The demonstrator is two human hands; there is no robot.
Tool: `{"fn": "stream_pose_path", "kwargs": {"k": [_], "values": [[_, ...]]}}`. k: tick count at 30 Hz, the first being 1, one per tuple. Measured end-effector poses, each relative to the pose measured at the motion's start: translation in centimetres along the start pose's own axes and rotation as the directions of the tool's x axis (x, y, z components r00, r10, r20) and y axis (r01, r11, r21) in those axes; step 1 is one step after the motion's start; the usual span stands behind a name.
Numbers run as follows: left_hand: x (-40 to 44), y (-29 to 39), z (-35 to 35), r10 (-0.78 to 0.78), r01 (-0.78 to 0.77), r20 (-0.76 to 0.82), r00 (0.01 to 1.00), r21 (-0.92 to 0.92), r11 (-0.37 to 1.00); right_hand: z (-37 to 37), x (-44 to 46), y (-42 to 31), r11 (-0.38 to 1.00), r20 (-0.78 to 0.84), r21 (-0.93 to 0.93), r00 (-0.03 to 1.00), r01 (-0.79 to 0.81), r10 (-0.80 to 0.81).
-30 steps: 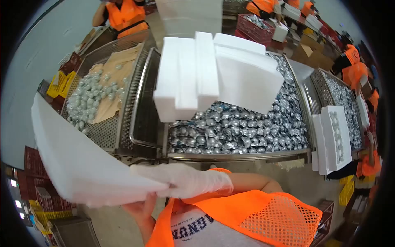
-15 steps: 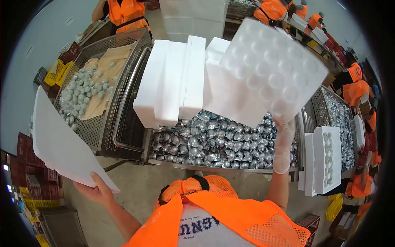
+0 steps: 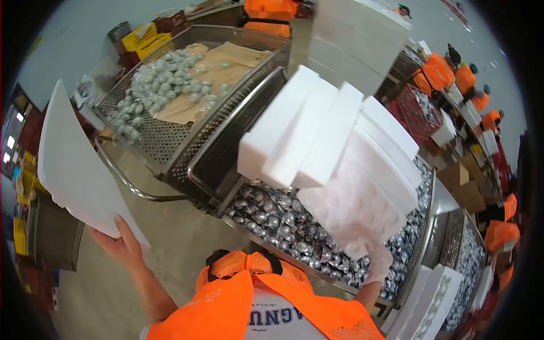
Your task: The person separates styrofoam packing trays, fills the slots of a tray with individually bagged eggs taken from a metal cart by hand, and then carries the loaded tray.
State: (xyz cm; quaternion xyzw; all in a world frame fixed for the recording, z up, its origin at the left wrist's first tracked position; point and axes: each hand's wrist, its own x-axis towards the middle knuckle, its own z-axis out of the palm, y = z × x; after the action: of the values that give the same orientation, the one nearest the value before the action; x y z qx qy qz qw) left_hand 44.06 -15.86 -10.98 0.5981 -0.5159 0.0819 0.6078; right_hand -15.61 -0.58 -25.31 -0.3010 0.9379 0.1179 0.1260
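Observation:
At the left, my bare left hand (image 3: pixel 120 242) grips the lower edge of a large white foam sheet (image 3: pixel 79 164), held upright. My gloved right hand (image 3: pixel 375 262) holds the near edge of a translucent dimpled sheet (image 3: pixel 354 198) over the metal bin (image 3: pixel 334 289). That sheet lies against white foam boxes (image 3: pixel 391 153) standing on the bin. More white foam boxes (image 3: pixel 300 124) stand to their left. Silvery wrapped round items (image 3: pixel 283 221) fill the bin. The fingertips of my right hand are partly blurred.
A perforated metal cart (image 3: pixel 175 150) at the upper left holds pale wrapped round items (image 3: pixel 164 85) on tan cloth. A tall white stack (image 3: pixel 351 45) stands behind. Several people in orange vests work at the right; another person (image 3: pixel 269 11) is at the top. A foam box (image 3: pixel 433 306) leans at lower right.
My right hand has lowered the dimpled sheet onto the foam boxes' near side. My left hand still holds the large sheet. The whole view has turned, shifting the bins.

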Motion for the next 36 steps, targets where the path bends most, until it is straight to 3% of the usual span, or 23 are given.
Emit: {"fn": "stream_pose_path", "kwargs": {"k": [3,5,7,9,12,14,17,19,22,27,30,33,36], "values": [[1.2,-0.7,-0.1,0.043,-0.043,-0.032,0.999,0.006,0.999,-9.6,-4.5,-8.7,0.852,-0.259,0.498,0.965,0.163,-0.033],[1.7,-0.8,0.0,0.122,-0.12,-0.034,0.992,0.044,0.992,-14.1,-8.0,-15.1,0.756,-0.633,0.378,0.745,0.534,-0.21],[2.2,-1.8,0.4,0.12,-0.121,-0.079,0.99,-0.012,0.993,-15.1,-9.1,-22.2,0.251,-0.718,0.58,0.632,0.775,-0.293],[2.9,-3.9,0.3,0.127,-0.131,-0.099,0.987,-0.036,0.991,-17.4,-11.6,-29.3,0.401,-0.76,0.397,0.54,0.826,-0.361],[4.5,-8.8,-0.6,0.096,-0.104,-0.128,0.987,-0.059,0.993,-16.4,-10.2,-38.5,0.635,-0.801,0.216,0.506,0.742,-0.319],[5.9,-12.2,-1.2,-0.011,-0.016,-0.196,0.981,-0.136,0.991,-14.6,-9.0,-41.2,0.588,-0.739,0.412,0.633,0.696,-0.231],[9.3,-18.6,-3.3,0.019,-0.035,-0.192,0.981,-0.077,0.996,-14.9,-9.6,-41.9,0.498,-0.571,0.642,0.797,0.583,-0.197],[11.8,-22.1,-4.5,-0.137,0.117,-0.159,0.978,-0.131,0.984,-14.5,-8.7,-41.9,0.691,-0.58,0.493,0.792,0.528,-0.191],[15.6,-26.4,-5.6,-0.313,0.278,-0.209,0.927,-0.179,0.944,-18.9,-11.7,-42.9,0.834,-0.327,0.478,0.937,0.276,-0.123],[23.0,-30.2,-4.9,-0.386,0.318,-0.276,0.88,-0.261,0.912,-18.8,-8.6,-38.4,0.301,-0.318,0.901,0.947,0.313,-0.033],[26.5,-31.6,-4.1,-0.388,0.321,-0.221,0.895,-0.285,0.903,-20.2,-14.5,-37.3,0.272,-0.482,0.844,0.876,0.462,0.007],[28.5,-32.9,-2.5,-0.386,0.302,-0.193,0.902,-0.355,0.885,-24.2,-23.6,-41.4,0.336,-0.719,0.658,0.695,0.674,0.015],[28.9,-32.5,-0.3,-0.404,0.317,-0.172,0.899,-0.382,0.868,-26.2,-28.6,-47.6,0.457,-0.863,0.394,0.492,0.797,-0.113]]}}
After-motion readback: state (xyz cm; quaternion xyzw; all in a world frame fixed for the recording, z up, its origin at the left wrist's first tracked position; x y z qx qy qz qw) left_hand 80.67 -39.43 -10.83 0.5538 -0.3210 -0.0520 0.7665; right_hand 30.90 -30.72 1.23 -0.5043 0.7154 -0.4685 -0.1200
